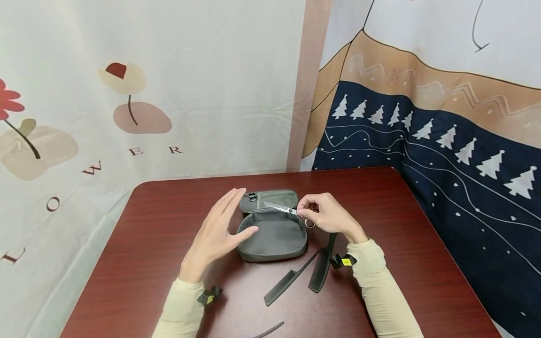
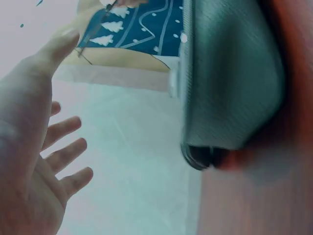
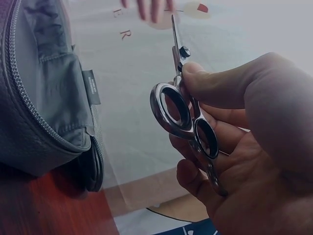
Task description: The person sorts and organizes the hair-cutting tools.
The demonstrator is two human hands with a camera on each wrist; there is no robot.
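My right hand (image 1: 329,213) pinches a pair of thinning scissors (image 1: 280,207) near the pivot. Their toothed blade points left over the back of an unzipped grey zip case (image 1: 270,257). In the right wrist view the metal finger rings (image 3: 161,110) show below my thumb, against the fingers. On the case's folded-back lid (image 1: 289,199) lies another pair of scissors (image 1: 252,197), only its handles visible. My left hand (image 1: 217,234) is at the case's left side, fingers straight, thumb spread over the rim, holding nothing.
In front of the case lie a narrow-handled comb (image 1: 283,285) and a wider black comb (image 1: 320,272), partly beneath my right wrist. A thin dark rod-like end (image 1: 270,329) shows at the bottom edge. All rest on a reddish-brown table (image 1: 139,234), with printed curtains behind.
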